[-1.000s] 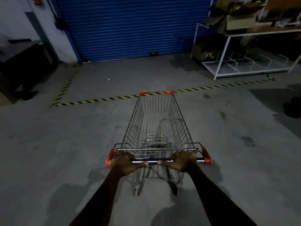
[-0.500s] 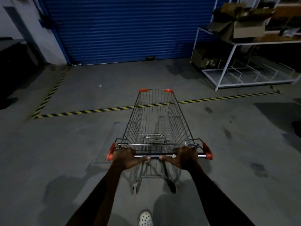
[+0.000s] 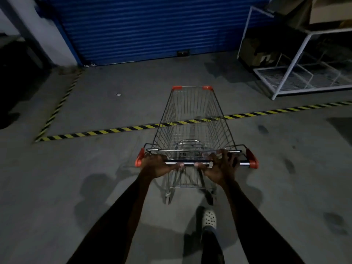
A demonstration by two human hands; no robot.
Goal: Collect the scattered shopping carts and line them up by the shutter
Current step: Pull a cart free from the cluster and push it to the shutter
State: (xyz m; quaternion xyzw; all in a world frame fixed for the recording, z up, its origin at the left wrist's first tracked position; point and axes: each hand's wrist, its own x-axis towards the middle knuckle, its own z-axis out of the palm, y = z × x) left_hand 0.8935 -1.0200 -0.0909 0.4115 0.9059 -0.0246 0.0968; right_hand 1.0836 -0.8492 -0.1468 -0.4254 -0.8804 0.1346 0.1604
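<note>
Gripping handle [image 3: 188, 164] with both: left hand [image 3: 155, 165] clenched round it, right hand [image 3: 219, 167] curled looser. We aim cart [image 3: 192, 130] across tape [image 3: 106, 131] toward shutter [image 3: 152, 25], upper centre, for parking.

We're in the back area of a shop here, a loading bay or stockroom by the look of it. A big blue roll-down shutter [image 3: 152, 27] fills the far wall, and the concrete floor [image 3: 76, 178] is bare and stained. Yellow-and-black hazard tape [image 3: 95, 133] marks off a zone. A white metal rack [image 3: 291, 69] carries cardboard boxes [image 3: 327, 10], and a wire shopping cart [image 3: 192, 119] stands out front.
</note>
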